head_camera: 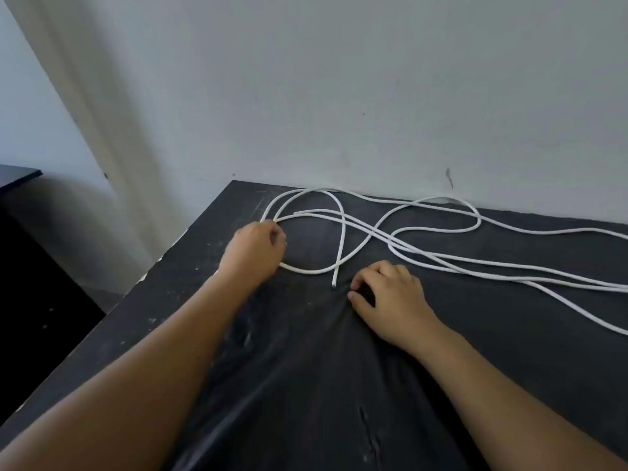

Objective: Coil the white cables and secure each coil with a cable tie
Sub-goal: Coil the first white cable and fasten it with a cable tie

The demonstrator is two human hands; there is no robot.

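- A matt black table [306,385] with a scuffed, dusty top stands with its far edge against a pale grey painted wall [373,96].
- Thin round white cables [406,249] lie loose and uncoiled on the far part of the table, and none is tied.
- One cut end [335,284] of a cable lies flat on the table, pointing towards the person; this end is the landmark for the rest.
- From the cut end the strand runs away towards the wall, bends left into a wide loop, and comes back round to cross itself just beyond the cut end.
- Right of the cut end, several strands cross one another and then run off together past the right edge of the view.
- The left hand [253,253] lies left of the cut end and a little beyond it, on the left side of the loop. Its fingers are curled round the cable there, gripping it.
- The right hand [390,297] lies just right of the cut end, near it but not touching it. Its fingers are loosely bent with the tips on the table, the thumb is spread apart, and it holds nothing.
- Far to the left of the cut end, beyond the table's edge, the corner of another dark flat surface [17,173] shows.
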